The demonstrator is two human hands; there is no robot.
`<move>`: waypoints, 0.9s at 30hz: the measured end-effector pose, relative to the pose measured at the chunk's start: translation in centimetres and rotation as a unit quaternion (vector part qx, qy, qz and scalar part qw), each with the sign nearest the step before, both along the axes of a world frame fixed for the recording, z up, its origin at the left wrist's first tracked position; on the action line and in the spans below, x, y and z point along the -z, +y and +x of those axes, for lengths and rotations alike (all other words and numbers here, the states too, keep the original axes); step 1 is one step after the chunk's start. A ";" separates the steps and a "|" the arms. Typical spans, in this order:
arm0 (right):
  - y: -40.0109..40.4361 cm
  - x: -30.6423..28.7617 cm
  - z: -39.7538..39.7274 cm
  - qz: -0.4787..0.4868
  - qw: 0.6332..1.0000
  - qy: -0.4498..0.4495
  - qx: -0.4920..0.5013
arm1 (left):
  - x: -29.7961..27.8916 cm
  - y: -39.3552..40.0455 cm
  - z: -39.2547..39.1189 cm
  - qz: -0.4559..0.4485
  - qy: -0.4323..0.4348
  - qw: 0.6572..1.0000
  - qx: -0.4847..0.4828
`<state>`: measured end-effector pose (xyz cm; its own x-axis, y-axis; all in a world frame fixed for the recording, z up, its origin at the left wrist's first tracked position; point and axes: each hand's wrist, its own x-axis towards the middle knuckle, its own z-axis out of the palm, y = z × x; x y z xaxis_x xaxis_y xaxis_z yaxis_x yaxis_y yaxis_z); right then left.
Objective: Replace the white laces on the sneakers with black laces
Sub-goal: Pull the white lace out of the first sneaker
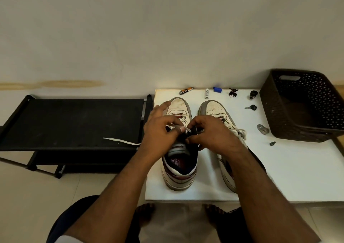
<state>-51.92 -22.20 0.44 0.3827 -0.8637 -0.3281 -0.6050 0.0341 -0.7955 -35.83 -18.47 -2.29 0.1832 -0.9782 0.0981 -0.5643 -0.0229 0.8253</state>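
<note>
Two white sneakers stand side by side on a white table (pixel 288 177), toes pointing away from me. Over the middle of the left sneaker (pixel 179 172), my left hand (pixel 160 133) pinches the tip of a white lace (pixel 183 129) between thumb and forefinger, its other fingers spread. One loose end of that white lace (pixel 121 141) trails left onto a black rack. My right hand (pixel 210 133) pinches the dark tongue area of the same sneaker, beside the eyelets. The right sneaker (pixel 216 110) keeps its white lace (pixel 241 133), loosely bunched at its side. No black lace is clearly visible.
A dark woven basket (pixel 301 105) stands at the table's right back corner. Small items lie along the back edge: a battery (pixel 206 93), a blue cap (pixel 217 89), a key (pixel 251 107), a metal washer (pixel 262 129), a screw (pixel 272 143). A black fabric rack (pixel 74 123) stands left.
</note>
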 end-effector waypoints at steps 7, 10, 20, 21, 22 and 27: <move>0.1 -0.3 0.0 0.016 1.000 -0.007 0.005 | -1.6 0.1 2.4 -0.025 0.353 0.873 -0.336; 0.0 -0.2 0.2 0.009 1.000 0.001 0.002 | -0.9 0.2 1.8 0.005 0.076 0.992 -0.101; 0.1 -0.3 -0.1 0.006 1.000 0.004 -0.006 | -1.9 0.0 2.2 -0.076 0.210 0.943 -0.249; 0.0 -0.3 -0.1 0.002 1.000 0.009 -0.005 | -2.3 0.0 3.1 -0.099 0.276 0.894 -0.339; 0.0 -0.3 -0.2 0.000 1.000 0.011 -0.002 | -2.3 -0.2 4.2 -0.099 0.321 0.848 -0.411; 0.3 0.1 0.4 -0.082 0.996 0.029 -0.023 | -1.5 0.4 5.1 0.067 0.060 0.957 -0.276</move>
